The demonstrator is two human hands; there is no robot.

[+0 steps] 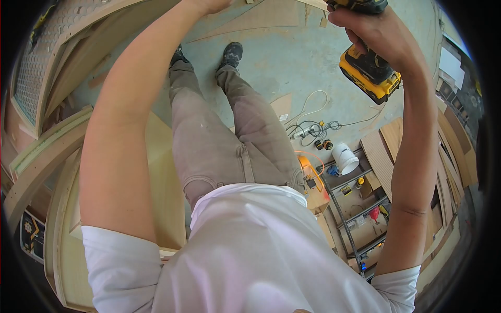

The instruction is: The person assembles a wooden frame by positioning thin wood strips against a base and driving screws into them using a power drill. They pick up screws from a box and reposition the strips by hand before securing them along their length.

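Note:
My right hand is wrapped round the grip of a yellow-and-black cordless drill, raised at the upper right. The drill's battery base points down toward me, and its front end is cut off by the top of the view. At the top edge, my left hand shows only in part, with its fingers out of view, so what it holds or touches is hidden. Near both hands runs the edge of a pale wooden panel, lying across the top of the view.
Curved wooden frames stand at the left. On the concrete floor lie tangled cables. To the right are a white bucket, a metal shelf rack with tools, and stacked boards.

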